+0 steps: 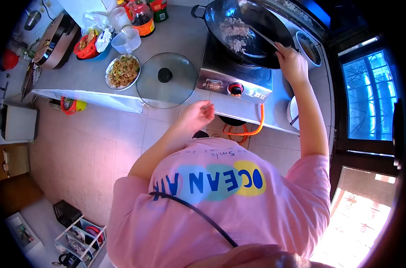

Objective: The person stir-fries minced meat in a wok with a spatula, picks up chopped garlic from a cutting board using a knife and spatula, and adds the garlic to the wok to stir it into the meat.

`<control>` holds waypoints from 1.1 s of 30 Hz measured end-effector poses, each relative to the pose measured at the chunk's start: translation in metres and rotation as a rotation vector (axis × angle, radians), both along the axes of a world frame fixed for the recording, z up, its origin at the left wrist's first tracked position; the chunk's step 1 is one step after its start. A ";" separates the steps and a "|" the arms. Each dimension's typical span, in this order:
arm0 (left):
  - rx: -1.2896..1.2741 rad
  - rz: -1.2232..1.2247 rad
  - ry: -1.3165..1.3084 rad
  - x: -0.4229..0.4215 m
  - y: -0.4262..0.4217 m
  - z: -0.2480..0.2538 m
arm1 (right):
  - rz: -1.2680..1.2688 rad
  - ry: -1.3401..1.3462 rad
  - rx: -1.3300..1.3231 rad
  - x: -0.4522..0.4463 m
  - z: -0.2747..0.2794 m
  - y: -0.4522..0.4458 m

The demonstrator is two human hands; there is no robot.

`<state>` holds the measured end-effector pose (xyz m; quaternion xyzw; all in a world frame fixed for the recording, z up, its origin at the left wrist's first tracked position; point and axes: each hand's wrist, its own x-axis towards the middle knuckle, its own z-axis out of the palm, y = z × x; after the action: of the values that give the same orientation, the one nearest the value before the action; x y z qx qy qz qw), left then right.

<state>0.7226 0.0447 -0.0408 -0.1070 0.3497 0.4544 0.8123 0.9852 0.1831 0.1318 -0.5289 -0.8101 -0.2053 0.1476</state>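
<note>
My right hand (292, 61) grips the handle of a metal spatula (263, 36), whose head reaches into a black wok (267, 22). Pale minced food (234, 29) lies in the wok, in clumps on its left side. Under the wok is a silver gas stove (236, 79) with a red-ringed knob. My left hand (200, 115) hangs in front of the counter edge with its fingers curled in; nothing can be seen in it. Just behind it, a glass lid (178, 82) with a black knob overhangs the counter's edge.
Left of the lid is a plate of cooked food (122, 72). Behind it are a plastic container (126, 41), a red basket (85, 47) and bottles (142, 20). An orange hose (262, 120) drops from the stove. A white bowl (293, 111) sits by the right forearm.
</note>
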 end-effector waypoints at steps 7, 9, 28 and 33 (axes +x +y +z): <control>-0.046 -0.099 -0.133 0.079 0.048 -0.026 | -0.144 0.000 -0.031 0.008 0.021 -0.044; -0.074 -0.060 -0.172 0.095 0.060 -0.039 | -0.191 0.071 0.019 0.013 0.018 -0.042; -0.163 0.102 -0.225 0.115 0.045 -0.041 | -0.231 1.794 -1.162 0.173 0.030 -0.001; -0.147 0.007 -0.216 0.100 0.037 -0.045 | -0.374 1.885 -0.799 0.244 0.016 0.015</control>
<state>0.8227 0.0815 -0.0855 -0.2156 0.2920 0.4163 0.8336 1.2292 0.1977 0.1473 -0.6023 -0.2805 0.5550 0.5005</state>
